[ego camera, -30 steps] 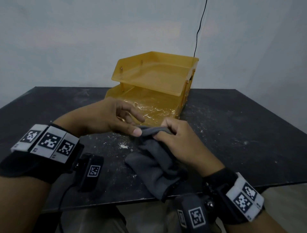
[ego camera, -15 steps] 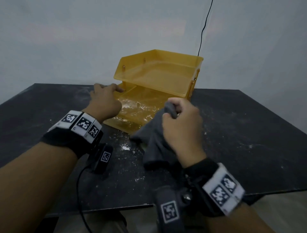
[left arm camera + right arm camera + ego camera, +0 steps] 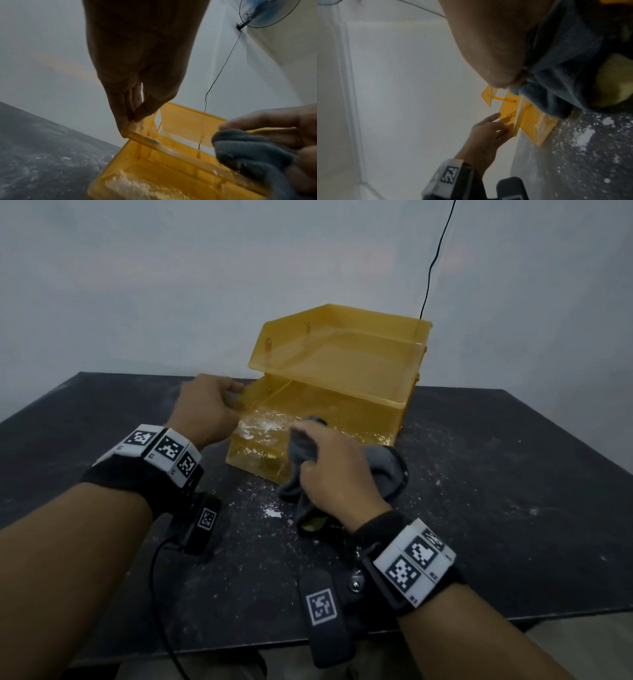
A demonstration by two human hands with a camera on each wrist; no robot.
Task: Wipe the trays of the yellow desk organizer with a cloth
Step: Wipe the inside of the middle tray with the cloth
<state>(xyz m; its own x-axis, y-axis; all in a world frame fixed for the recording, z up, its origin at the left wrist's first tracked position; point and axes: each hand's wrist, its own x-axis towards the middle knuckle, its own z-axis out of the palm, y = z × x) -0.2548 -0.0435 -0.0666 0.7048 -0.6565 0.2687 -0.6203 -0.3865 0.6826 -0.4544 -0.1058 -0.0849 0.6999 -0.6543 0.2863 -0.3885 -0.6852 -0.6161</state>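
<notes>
A translucent yellow two-tier desk organizer stands on the black table. White powder lies on its lower tray. My left hand pinches the lower tray's left side wall near its front corner, thumb inside and fingers outside. My right hand grips a bunched grey cloth just above the lower tray's front edge. The cloth hangs down over the tray front, and a yellowish patch shows in its folds.
The black table is dusted with white powder in front of the organizer. A thin black cable runs down the white wall behind it. A fan hangs on that wall.
My left hand let go of the cloth and moved forward onto the lower tray's left wall. My right hand lifted the cloth off the table and carried it to the tray's front.
</notes>
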